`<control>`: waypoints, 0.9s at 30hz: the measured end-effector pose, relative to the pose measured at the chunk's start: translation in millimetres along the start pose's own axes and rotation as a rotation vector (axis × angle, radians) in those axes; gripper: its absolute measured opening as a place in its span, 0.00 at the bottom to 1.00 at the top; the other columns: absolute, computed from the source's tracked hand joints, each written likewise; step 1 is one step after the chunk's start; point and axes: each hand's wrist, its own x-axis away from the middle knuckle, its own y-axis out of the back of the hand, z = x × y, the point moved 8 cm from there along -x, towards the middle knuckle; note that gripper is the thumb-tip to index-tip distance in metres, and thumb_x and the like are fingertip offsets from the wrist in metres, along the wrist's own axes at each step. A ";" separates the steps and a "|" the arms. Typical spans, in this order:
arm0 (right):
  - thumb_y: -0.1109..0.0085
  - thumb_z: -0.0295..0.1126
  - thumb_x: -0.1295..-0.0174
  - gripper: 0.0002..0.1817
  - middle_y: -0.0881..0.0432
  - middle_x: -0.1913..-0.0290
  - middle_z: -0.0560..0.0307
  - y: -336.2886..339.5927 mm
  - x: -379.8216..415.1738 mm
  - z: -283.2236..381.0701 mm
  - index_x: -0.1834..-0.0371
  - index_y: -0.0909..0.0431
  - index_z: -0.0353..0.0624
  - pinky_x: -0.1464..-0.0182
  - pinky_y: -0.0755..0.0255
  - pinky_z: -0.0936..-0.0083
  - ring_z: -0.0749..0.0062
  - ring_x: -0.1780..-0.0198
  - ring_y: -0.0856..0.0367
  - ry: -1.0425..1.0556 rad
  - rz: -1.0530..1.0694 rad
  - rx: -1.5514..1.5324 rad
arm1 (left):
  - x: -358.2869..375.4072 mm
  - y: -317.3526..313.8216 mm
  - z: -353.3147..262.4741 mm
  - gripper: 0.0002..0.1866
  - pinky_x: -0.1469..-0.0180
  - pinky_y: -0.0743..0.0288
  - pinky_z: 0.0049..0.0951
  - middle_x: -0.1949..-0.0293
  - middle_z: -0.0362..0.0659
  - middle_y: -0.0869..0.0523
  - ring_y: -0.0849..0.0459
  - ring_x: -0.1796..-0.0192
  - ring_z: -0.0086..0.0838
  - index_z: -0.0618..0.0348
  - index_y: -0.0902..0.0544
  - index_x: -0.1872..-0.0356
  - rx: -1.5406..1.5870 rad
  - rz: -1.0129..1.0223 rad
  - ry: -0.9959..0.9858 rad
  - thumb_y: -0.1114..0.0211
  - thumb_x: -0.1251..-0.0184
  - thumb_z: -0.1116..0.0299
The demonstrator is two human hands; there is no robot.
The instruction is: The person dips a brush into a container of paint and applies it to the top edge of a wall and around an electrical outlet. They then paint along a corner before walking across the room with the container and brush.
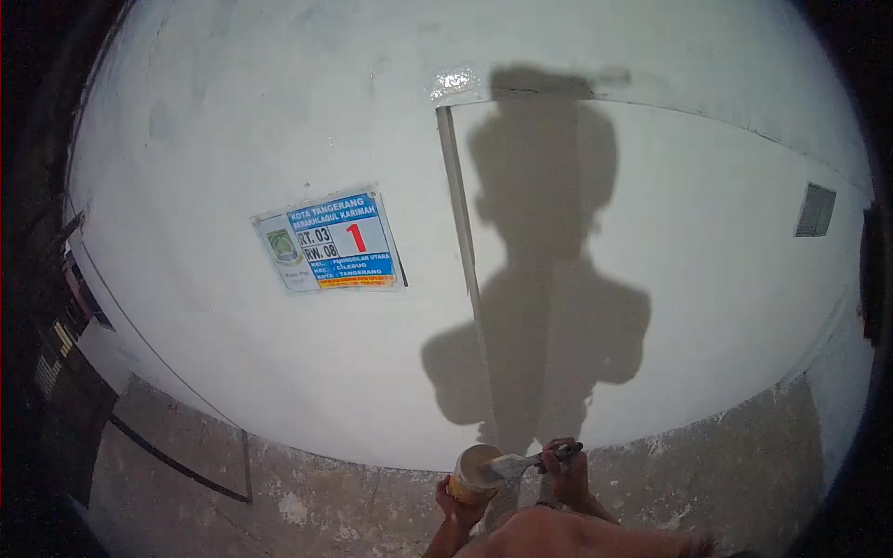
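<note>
Low in the head view, my left hand (459, 507) is wrapped round a small yellowish paint tub (462, 490) with a pale rim. Just to its right, my right hand (567, 474) grips the dark handle of a paintbrush (526, 463). The brush slants down to the left, and its white, paint-coated bristles lie over the tub's rim and opening. Both hands are close together in front of my body, near the foot of the white wall (372, 372). My forearm and shoulder cover the lower middle of the view.
A blue and white address sign (330, 244) is fixed on the wall at the left. A narrow ridge (458, 200) runs down the wall, and my shadow falls beside it. At far right sits a small vent (815, 210). Rough grey concrete (344, 507) runs along the wall's base.
</note>
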 end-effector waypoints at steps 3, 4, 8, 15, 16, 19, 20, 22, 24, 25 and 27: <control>0.40 0.28 0.25 0.05 0.18 0.64 0.60 1.5 0.0 1.2 0.54 0.25 0.40 0.63 0.21 0.73 0.78 0.67 0.18 0.027 0.058 0.065 | -12.0 35.0 9.7 0.39 0.30 0.31 0.63 0.32 0.48 0.21 0.24 0.30 0.51 0.53 0.24 0.31 0.267 0.095 0.189 0.51 0.37 0.39; 0.39 0.28 0.26 0.06 0.17 0.65 0.59 0.6 -1.0 5.9 0.54 0.25 0.40 0.63 0.21 0.73 0.78 0.67 0.18 0.032 0.068 0.023 | -8.7 31.1 16.9 0.39 0.30 0.31 0.63 0.33 0.48 0.20 0.23 0.31 0.50 0.53 0.23 0.31 0.573 0.221 0.384 0.51 0.37 0.39; 0.35 0.31 0.28 0.09 0.15 0.67 0.57 -2.1 2.1 -9.6 0.53 0.23 0.39 0.62 0.20 0.73 0.76 0.67 0.16 -0.067 0.100 0.114 | -3.9 43.2 13.1 0.39 0.30 0.30 0.61 0.32 0.48 0.21 0.23 0.31 0.49 0.53 0.24 0.31 -0.077 -0.134 -0.036 0.51 0.37 0.40; 0.33 0.32 0.29 0.11 0.13 0.62 0.53 -17.0 0.6 2.2 0.52 0.23 0.38 0.60 0.18 0.69 0.72 0.64 0.12 0.075 0.286 0.326 | 10.4 27.1 23.3 0.41 0.28 0.31 0.61 0.29 0.52 0.25 0.25 0.29 0.52 0.54 0.27 0.28 -0.085 -0.087 0.095 0.51 0.35 0.38; 0.32 0.34 0.30 0.13 0.12 0.59 0.52 -11.9 2.2 -0.2 0.50 0.21 0.39 0.55 0.18 0.68 0.68 0.59 0.11 0.030 0.227 0.310 | 11.5 27.3 23.4 0.41 0.28 0.31 0.62 0.29 0.53 0.26 0.26 0.29 0.53 0.54 0.28 0.27 -0.075 -0.115 0.101 0.52 0.35 0.37; 0.32 0.38 0.29 0.15 0.11 0.56 0.51 -2.7 0.2 -2.9 0.48 0.20 0.40 0.50 0.18 0.67 0.64 0.53 0.10 0.022 0.224 0.293 | 5.9 36.7 28.6 0.42 0.28 0.31 0.62 0.27 0.53 0.28 0.27 0.28 0.53 0.54 0.29 0.26 -0.050 -0.024 0.173 0.53 0.34 0.35; 0.33 0.40 0.28 0.16 0.11 0.56 0.52 -7.5 0.8 -1.5 0.48 0.20 0.40 0.50 0.18 0.66 0.65 0.53 0.11 0.054 0.301 0.288 | 2.2 43.2 30.6 0.42 0.28 0.31 0.62 0.27 0.53 0.28 0.27 0.28 0.53 0.54 0.29 0.26 -0.054 -0.027 0.175 0.53 0.34 0.35; 0.35 0.40 0.26 0.14 0.11 0.56 0.52 -6.6 4.8 -5.9 0.49 0.19 0.40 0.51 0.18 0.66 0.65 0.54 0.11 -0.069 0.240 0.180 | -8.0 43.0 28.4 0.43 0.27 0.33 0.62 0.25 0.53 0.30 0.29 0.27 0.53 0.52 0.31 0.24 -0.103 0.116 0.055 0.56 0.33 0.33; 0.37 0.40 0.25 0.14 0.12 0.55 0.52 -0.3 7.4 -12.9 0.51 0.19 0.40 0.51 0.18 0.65 0.66 0.54 0.11 -0.190 0.175 0.074 | -12.5 57.1 22.5 0.41 0.27 0.33 0.61 0.26 0.53 0.30 0.28 0.27 0.52 0.51 0.29 0.26 -0.119 0.231 -0.042 0.53 0.32 0.35; 0.38 0.39 0.24 0.13 0.12 0.55 0.53 -1.8 6.5 -11.4 0.50 0.19 0.39 0.52 0.18 0.66 0.67 0.54 0.11 -0.137 0.234 0.099 | -9.3 55.1 15.0 0.38 0.27 0.32 0.60 0.27 0.52 0.29 0.28 0.27 0.51 0.51 0.28 0.28 -0.131 0.350 -0.145 0.50 0.31 0.37; 0.40 0.38 0.23 0.12 0.12 0.56 0.53 -7.7 8.1 -2.6 0.50 0.20 0.39 0.53 0.18 0.67 0.69 0.55 0.12 -0.088 0.285 0.122 | 13.2 11.2 19.3 0.35 0.29 0.29 0.58 0.29 0.51 0.27 0.27 0.29 0.48 0.51 0.28 0.31 -0.093 0.199 -0.041 0.44 0.32 0.40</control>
